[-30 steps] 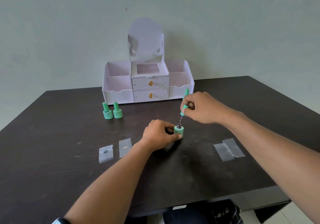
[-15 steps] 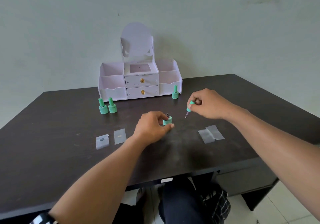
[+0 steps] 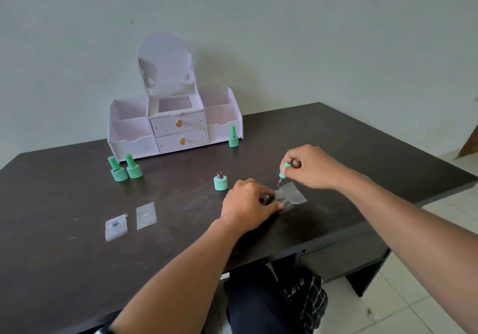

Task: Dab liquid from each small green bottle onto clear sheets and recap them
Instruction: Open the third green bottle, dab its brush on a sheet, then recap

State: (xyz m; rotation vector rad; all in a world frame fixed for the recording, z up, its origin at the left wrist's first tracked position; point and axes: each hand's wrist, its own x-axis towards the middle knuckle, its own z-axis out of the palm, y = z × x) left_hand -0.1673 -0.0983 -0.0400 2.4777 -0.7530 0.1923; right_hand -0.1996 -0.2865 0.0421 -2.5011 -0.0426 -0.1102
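An uncapped green bottle (image 3: 220,182) stands alone mid-table. My right hand (image 3: 311,166) pinches its green brush cap (image 3: 284,170), brush tip pointing down at the far left corner of two overlapping clear sheets (image 3: 293,194). My left hand (image 3: 248,201) pinches the left edge of those sheets with thumb and curled fingers. Two capped green bottles (image 3: 126,169) stand side by side at the left. A third capped bottle (image 3: 233,137) stands by the organizer's right end. Two more clear sheets, a dark-dabbed sheet (image 3: 116,227) and a pale-dabbed sheet (image 3: 146,216), lie at the front left.
A white drawer organizer (image 3: 176,126) with a mirror-shaped back stands at the rear of the dark table (image 3: 64,256), against the wall. The table's front edge runs just past my forearms, with my legs and a tiled floor (image 3: 413,307) below.
My left hand let go of the uncapped bottle and moved right onto the clear sheets. My right hand carried the brush cap down and right to those sheets. The camera view shifted.
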